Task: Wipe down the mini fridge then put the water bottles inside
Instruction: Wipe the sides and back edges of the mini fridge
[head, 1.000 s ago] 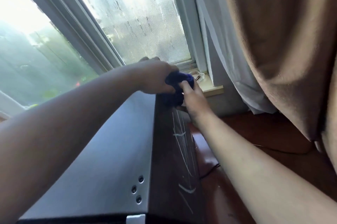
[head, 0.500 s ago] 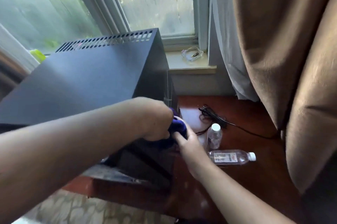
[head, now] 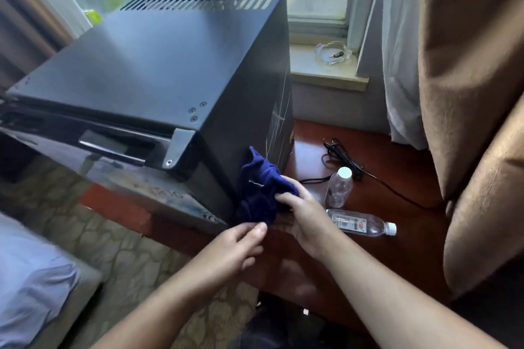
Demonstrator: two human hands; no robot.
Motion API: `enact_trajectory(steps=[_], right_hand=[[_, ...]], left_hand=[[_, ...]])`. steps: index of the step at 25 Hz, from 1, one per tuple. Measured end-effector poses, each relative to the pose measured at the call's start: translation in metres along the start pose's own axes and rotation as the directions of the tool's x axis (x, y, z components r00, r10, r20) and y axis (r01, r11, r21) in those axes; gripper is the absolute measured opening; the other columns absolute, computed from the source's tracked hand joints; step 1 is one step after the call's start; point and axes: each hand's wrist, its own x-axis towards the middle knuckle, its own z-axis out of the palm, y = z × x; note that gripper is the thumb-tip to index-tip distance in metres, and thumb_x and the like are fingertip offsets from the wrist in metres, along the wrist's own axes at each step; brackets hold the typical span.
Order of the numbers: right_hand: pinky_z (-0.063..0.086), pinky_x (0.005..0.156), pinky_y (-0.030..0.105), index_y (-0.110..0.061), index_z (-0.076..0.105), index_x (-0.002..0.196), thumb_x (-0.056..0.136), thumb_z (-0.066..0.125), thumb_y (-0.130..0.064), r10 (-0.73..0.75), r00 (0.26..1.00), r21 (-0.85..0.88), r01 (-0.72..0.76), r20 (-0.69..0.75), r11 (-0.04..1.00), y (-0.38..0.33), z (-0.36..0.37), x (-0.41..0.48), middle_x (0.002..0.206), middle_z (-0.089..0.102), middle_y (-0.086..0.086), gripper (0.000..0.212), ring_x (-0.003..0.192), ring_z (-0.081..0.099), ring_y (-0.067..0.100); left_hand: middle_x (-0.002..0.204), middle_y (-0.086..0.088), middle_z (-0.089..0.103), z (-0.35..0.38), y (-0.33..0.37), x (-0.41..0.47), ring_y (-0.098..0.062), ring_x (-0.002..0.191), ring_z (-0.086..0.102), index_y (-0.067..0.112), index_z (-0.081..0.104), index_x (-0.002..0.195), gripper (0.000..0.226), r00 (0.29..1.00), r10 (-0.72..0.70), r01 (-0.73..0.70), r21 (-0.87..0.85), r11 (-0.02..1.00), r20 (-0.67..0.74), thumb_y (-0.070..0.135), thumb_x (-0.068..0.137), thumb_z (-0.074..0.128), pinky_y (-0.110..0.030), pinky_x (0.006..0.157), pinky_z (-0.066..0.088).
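Note:
A black mini fridge (head: 158, 65) stands on a reddish wooden surface (head: 397, 241), its door shut. A dark blue cloth (head: 259, 187) hangs against the fridge's right side near the lower front corner. My right hand (head: 303, 218) grips the cloth's right part. My left hand (head: 241, 246) pinches the cloth's bottom edge with its fingertips. One clear water bottle (head: 338, 187) stands upright just right of my right hand. A second clear bottle (head: 360, 225) lies on its side in front of it, cap pointing right.
A black power cord (head: 348, 158) lies coiled behind the bottles. A brown curtain (head: 467, 93) hangs at the right, a white sheer curtain (head: 380, 36) beside the window. A clear object (head: 333, 53) rests on the sill. A pale blue bed (head: 31, 277) sits at lower left over patterned carpet (head: 136, 252).
Both hands and the cloth came down from the fridge's top back corner to its lower right side. My left hand slid from on top of the cloth to its bottom edge.

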Motion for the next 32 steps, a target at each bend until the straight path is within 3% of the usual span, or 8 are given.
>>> enact_trajectory(steps=[3,7,10,14,18,23,29,32], right_hand=[[0.053,0.062,0.03,-0.026,0.069,0.116,0.087,0.05,0.0,0.002,1.0,-0.022,-0.002,-0.012,1.0,0.004,0.001,-0.007,0.093,0.074,0.005,0.044,0.076,0.067,0.022],[0.045,0.063,0.03,-0.025,0.073,0.103,0.07,0.053,-0.014,-0.079,0.997,-0.064,0.079,0.014,0.995,-0.004,0.014,-0.017,0.072,0.069,-0.003,0.039,0.071,0.059,0.019],[0.044,0.057,0.031,-0.023,0.071,0.103,0.07,0.054,-0.015,-0.112,0.994,-0.069,0.111,-0.005,0.991,-0.02,0.03,-0.01,0.08,0.065,0.007,0.037,0.066,0.059,0.022],[0.047,0.058,0.033,-0.025,0.067,0.103,0.077,0.054,-0.015,-0.166,0.973,-0.308,0.11,-0.161,0.945,-0.009,0.034,0.004,0.09,0.064,0.01,0.031,0.074,0.057,0.023],[0.052,0.095,0.039,-0.024,0.064,0.116,0.083,0.055,-0.021,-0.204,0.952,-0.423,0.092,-0.227,0.901,0.035,0.022,0.028,0.118,0.074,0.009,0.034,0.1,0.067,0.017],[0.047,0.109,0.055,-0.038,0.061,0.12,0.087,0.055,-0.022,-0.063,0.965,-0.516,-0.08,-0.254,0.853,0.086,-0.015,0.061,0.121,0.073,0.003,0.037,0.117,0.068,0.028],[0.031,0.118,0.027,-0.019,0.054,0.142,0.087,0.048,0.002,0.021,0.982,-0.808,-0.169,-0.19,0.564,0.109,-0.026,0.091,0.144,0.052,0.011,0.059,0.138,0.045,0.021],[0.042,0.103,0.018,-0.019,0.056,0.142,0.089,0.047,0.005,0.161,0.976,-0.725,-0.216,-0.145,0.654,0.107,-0.028,0.095,0.138,0.063,0.004,0.059,0.124,0.058,0.012]], left_hand=[[0.129,-0.002,0.065,0.023,-0.032,0.014,-0.021,0.117,0.068,0.031,0.059,0.118,0.061,0.979,-0.202,0.189,-0.489,0.852,0.027,0.068,0.069,0.06,-0.036,0.095,0.055],[0.13,-0.007,0.07,0.036,-0.045,0.027,-0.027,0.113,0.07,0.027,0.065,0.115,0.056,0.975,-0.22,0.177,-0.705,0.687,0.031,0.061,0.07,0.062,-0.04,0.088,0.056],[0.128,-0.007,0.073,0.023,-0.036,0.043,-0.028,0.109,0.073,0.029,0.068,0.117,0.054,0.991,-0.126,0.113,-0.746,0.656,0.039,0.057,0.072,0.06,-0.041,0.089,0.055],[0.124,-0.005,0.075,0.022,-0.047,0.062,-0.027,0.107,0.076,0.026,0.07,0.118,0.038,0.994,-0.102,0.091,-0.739,0.667,0.03,0.044,0.086,0.066,-0.04,0.085,0.057],[0.119,0.008,0.079,0.021,-0.069,0.074,-0.019,0.117,0.07,0.023,0.068,0.127,0.053,0.999,-0.033,0.039,-0.773,0.633,0.023,0.033,0.078,0.084,-0.034,0.083,0.056],[0.115,0.008,0.08,0.036,-0.085,0.102,-0.016,0.105,0.072,0.026,0.069,0.124,0.03,0.986,-0.159,0.126,-0.839,0.529,0.049,0.033,0.097,0.059,-0.037,0.083,0.054],[0.125,-0.006,0.076,0.044,-0.124,0.162,-0.023,0.107,0.072,0.023,0.071,0.127,0.035,0.928,-0.373,0.16,-0.869,0.468,-0.03,0.04,0.098,0.063,-0.039,0.084,0.057],[0.112,-0.005,0.08,0.054,-0.137,0.176,-0.023,0.105,0.071,0.017,0.074,0.121,0.028,0.889,-0.438,0.069,-0.904,0.421,-0.136,0.029,0.099,0.062,-0.042,0.091,0.056]])
